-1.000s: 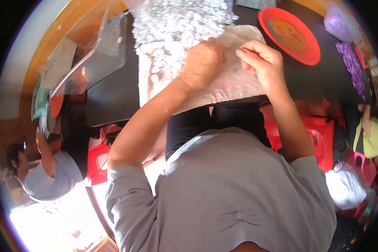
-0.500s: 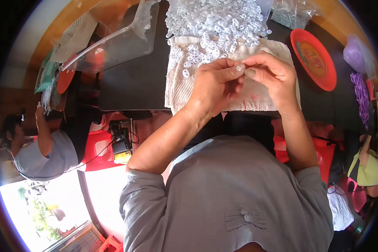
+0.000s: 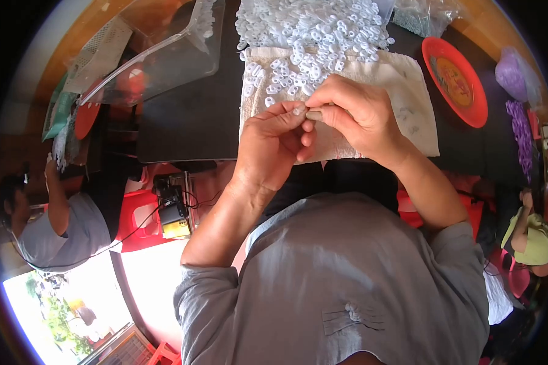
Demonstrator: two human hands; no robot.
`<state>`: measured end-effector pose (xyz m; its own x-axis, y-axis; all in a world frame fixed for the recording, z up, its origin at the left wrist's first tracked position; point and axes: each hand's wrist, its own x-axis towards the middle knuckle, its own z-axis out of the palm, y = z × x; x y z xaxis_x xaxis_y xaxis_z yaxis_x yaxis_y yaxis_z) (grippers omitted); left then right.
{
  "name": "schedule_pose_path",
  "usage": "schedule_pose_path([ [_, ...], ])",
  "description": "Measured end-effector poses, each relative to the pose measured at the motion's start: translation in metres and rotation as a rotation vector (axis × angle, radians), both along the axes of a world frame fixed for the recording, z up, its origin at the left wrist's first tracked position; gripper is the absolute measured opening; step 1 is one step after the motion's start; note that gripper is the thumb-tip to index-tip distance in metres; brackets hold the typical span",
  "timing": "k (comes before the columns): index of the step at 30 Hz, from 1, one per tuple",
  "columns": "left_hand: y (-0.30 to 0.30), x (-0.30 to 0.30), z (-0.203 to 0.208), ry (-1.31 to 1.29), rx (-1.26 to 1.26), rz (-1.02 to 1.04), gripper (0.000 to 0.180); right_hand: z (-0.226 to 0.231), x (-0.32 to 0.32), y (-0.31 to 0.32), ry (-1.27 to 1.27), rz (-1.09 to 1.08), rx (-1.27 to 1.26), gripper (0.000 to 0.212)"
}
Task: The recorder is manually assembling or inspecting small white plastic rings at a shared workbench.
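My left hand (image 3: 268, 141) and my right hand (image 3: 358, 115) meet fingertip to fingertip over a cream towel (image 3: 411, 100) spread on the dark table. Both are closed in a pinch, thumbs against forefingers. Whatever sits between the fingertips is too small or too hidden to name. Just beyond them, small white oval plastic pieces with two holes (image 3: 283, 72) lie scattered on the far part of the towel. A large heap of the same white pieces (image 3: 310, 24) is piled behind.
A clear plastic bin (image 3: 192, 64) stands tilted at the left on the dark table (image 3: 182, 131). To the right are a red oval tray (image 3: 482, 103), a clear bag (image 3: 426, 18), a purple bundle (image 3: 510, 82) and purple strands (image 3: 520, 137). Other people sit at far left (image 3: 73, 222) and far right (image 3: 533, 243).
Both hands have shifted left and slightly nearer, still pinched together. The right hand now reaches further across the towel, its back turned more upward.
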<state>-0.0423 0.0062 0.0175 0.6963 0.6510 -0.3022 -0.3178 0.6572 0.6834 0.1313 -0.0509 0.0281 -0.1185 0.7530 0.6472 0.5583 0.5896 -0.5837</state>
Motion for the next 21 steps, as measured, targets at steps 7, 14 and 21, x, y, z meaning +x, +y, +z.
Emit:
schedule_pose_path([
  [7,0.058,0.003,-0.003,0.686,1.467,0.362,0.006,0.007,0.012,0.025,0.259,-0.116,-0.299,0.007],
  [14,0.079,0.009,-0.003,0.909,1.781,0.082,0.005,-0.008,0.022,0.020,0.387,-0.136,-0.358,0.007],
  [21,0.084,0.007,0.005,0.848,1.712,-0.150,0.007,-0.005,0.025,0.021,0.320,-0.180,-0.234,0.006],
])
